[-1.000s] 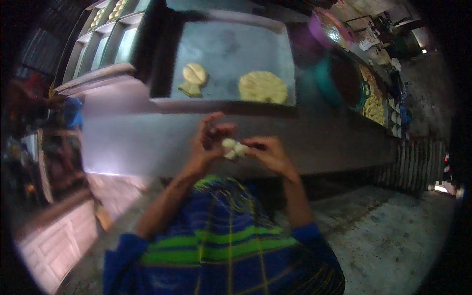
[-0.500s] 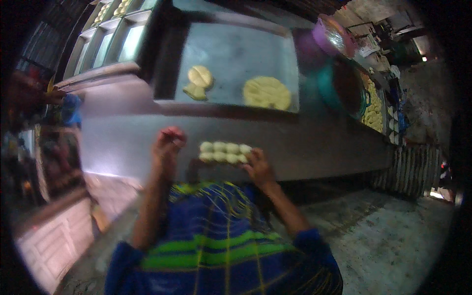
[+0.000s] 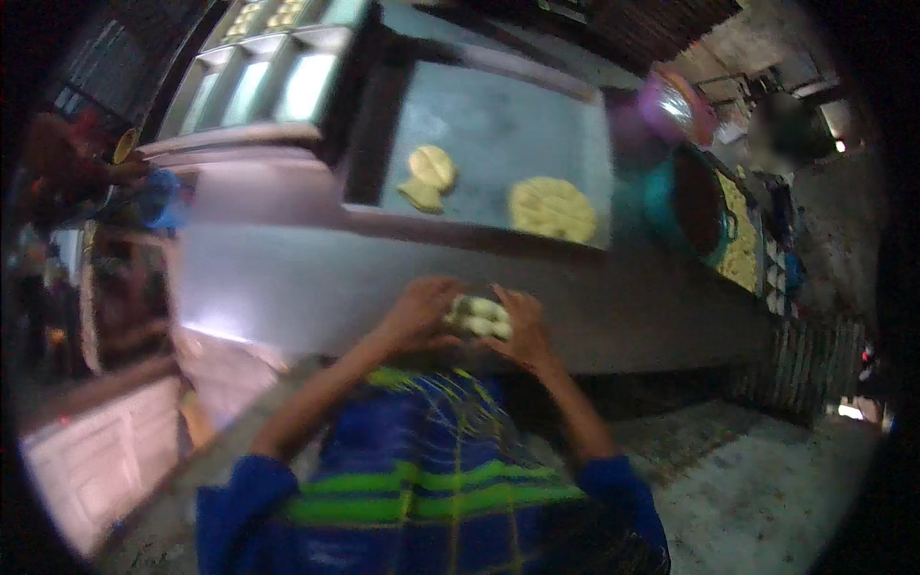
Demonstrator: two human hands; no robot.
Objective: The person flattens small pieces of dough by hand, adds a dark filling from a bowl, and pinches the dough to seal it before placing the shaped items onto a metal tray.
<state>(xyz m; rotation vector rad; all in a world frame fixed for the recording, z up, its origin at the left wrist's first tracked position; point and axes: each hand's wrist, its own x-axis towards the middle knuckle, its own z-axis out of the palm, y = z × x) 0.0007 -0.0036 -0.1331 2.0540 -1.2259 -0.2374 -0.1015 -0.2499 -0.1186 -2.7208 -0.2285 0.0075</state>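
Two short rows of pale round dough balls (image 3: pixel 484 316) lie on the metal-topped counter in front of me. My left hand (image 3: pixel 422 311) is closed around their left end, and its fingers hide part of the rows. At the right end, my right hand (image 3: pixel 525 331) grips them with bent fingers and thumb. Farther off, a wide tray (image 3: pixel 498 105) holds a large flattened dough round (image 3: pixel 553 209) scored with lines. Left of it in the same tray sit a smaller scored dough round (image 3: pixel 431 168) and a dough scrap (image 3: pixel 420 196).
Baking pans in a frame (image 3: pixel 307 86) stand at the far left, some with dough pieces. To the right are a teal tub (image 3: pixel 661 196), a purple basin (image 3: pixel 671 105) and a tray of dough (image 3: pixel 738 235). A blue bucket (image 3: pixel 161 198) is beyond the counter's left end.
My left hand has come down from the left onto the dough balls' left end. My right hand has tightened at the right end. The view has shifted, moving the surroundings rightward and down.
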